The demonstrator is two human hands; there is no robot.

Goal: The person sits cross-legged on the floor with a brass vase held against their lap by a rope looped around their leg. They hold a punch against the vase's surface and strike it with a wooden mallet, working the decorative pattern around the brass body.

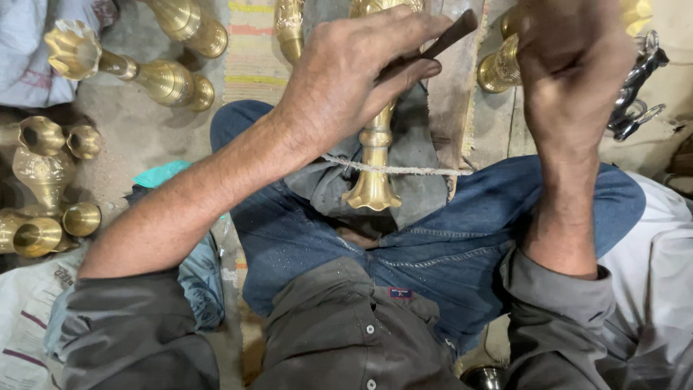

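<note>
Seated cross-legged on the floor [137, 123], in blue jeans [433, 253] and a grey shirt [339, 339], sleeves pushed up the forearms. Across the lap, a grey cloth [422, 155], and on it a brass vase [375, 155] lying lengthwise, flared scalloped foot toward the body, neck hidden under the hand. Tied over the vase's stem, a thin pale cord [411, 170], stretched taut from knee to knee.

On the left side of the floor, a cluster of other brass vases [43, 180], some upright with open mouths showing, and two more brass vases [144, 68] lying on their sides farther out. Beyond the knees, a striped mat [249, 50]. Beside the right knee, another brass piece [499, 68] and some shiny metal hooks [635, 94].

Left hand [354, 72] curled over the vase's upper part, fingers closed around a dark slim tool [447, 37], its end poking out past the knuckles. Right hand [570, 65] raised just above the right knee, closed in a fist seen from the back; contents of the fist impossible to tell. Hands apart, the vase between them.
</note>
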